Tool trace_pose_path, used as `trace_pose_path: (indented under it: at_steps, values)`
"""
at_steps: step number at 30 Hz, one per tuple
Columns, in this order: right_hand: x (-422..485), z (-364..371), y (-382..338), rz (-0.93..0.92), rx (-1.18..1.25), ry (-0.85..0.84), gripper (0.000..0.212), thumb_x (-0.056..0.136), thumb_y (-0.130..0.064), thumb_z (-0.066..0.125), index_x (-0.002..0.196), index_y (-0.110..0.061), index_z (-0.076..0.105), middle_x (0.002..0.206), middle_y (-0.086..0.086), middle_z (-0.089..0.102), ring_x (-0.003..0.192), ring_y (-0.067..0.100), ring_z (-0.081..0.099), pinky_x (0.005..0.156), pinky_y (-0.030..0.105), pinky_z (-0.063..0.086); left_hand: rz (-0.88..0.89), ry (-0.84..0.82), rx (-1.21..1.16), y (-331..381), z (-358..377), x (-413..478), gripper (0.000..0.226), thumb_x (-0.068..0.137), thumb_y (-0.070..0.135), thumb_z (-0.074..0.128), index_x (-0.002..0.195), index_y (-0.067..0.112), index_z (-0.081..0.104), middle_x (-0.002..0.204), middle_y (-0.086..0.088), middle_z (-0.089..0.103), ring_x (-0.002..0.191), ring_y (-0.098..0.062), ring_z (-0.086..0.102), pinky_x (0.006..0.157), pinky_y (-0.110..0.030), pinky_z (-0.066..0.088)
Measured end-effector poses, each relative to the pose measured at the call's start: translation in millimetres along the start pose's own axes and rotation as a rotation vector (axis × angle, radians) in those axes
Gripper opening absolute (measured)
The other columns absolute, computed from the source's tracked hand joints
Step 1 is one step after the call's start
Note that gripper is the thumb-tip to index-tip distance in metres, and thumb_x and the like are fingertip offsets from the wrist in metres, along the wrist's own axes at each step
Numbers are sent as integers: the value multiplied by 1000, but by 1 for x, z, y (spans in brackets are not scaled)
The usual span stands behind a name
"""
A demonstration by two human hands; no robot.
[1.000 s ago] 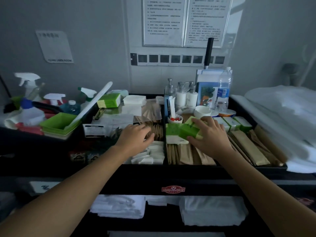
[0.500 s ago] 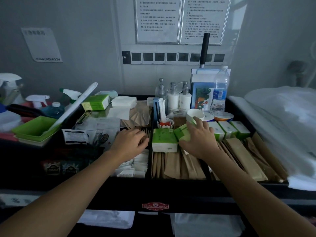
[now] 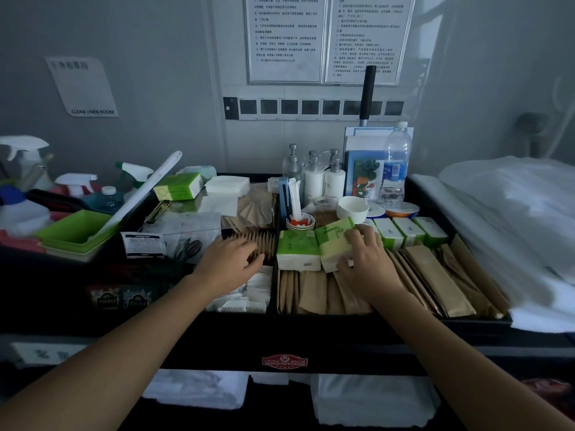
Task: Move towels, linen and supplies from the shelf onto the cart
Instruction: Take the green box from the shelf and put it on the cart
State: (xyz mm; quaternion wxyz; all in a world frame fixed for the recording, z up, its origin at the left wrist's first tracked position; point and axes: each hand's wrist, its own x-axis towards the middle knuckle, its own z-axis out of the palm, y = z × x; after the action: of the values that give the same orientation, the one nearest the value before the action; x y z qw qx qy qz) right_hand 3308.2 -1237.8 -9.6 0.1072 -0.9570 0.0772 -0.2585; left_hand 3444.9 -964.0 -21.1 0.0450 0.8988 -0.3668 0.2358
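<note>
My right hand is clamped round the tilted tissue pack, long axis pointing away from me, against the neighbouring pack in the cart tray; my left hand lies slack on the sachets, farther off.

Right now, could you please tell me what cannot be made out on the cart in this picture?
Head view only.
Whether the left hand grips the brown sachets: its fingers cover them.
Wall notices: print too small.
White spray bottle: cut off by the left edge.
Label of the green tissue pack: partly covered by the right hand gripping it.
</note>
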Motion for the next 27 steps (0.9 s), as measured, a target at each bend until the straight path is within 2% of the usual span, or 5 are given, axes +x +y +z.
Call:
trace_pose_path:
  at_steps: [3,9,14,19,27]
  values:
    - [-4,0,-2,0,-162,9,53,82,-30,66,130,-10,54,131,17,48,120,37,45,94,49,48,-6,19,-2,2,-7,-10,57,91,56,22,90,18,65,82,4,62,76,-19,58,67,-32,35]
    - [-24,-16,-33,94,-223,-44,78,90,-46,52,153,-12,21,153,14,31,139,32,32,109,46,36,-16,-21,-17,3,-28,-35,71,87,62,13,110,19,64,103,2,64,96,-21,59,76,-34,41]
    - [-69,-46,-74,117,-189,-27,63,94,-45,49,148,-16,34,152,7,38,141,28,31,112,43,33,24,-4,-30,4,-47,-56,70,88,63,14,109,20,65,102,2,66,97,-22,60,77,-35,45]
    - [-136,-68,-113,166,-205,24,47,94,-43,52,134,-18,53,135,3,56,124,28,48,100,40,41,105,15,-47,30,-62,-90,57,92,59,23,108,23,64,104,0,67,98,-25,63,80,-37,47]
    - [-264,-98,-124,365,-276,29,53,91,-48,51,136,-20,52,132,-2,57,122,25,51,98,39,46,311,3,-180,141,-91,-145,64,90,58,14,114,21,61,106,0,65,97,-25,60,83,-40,46]
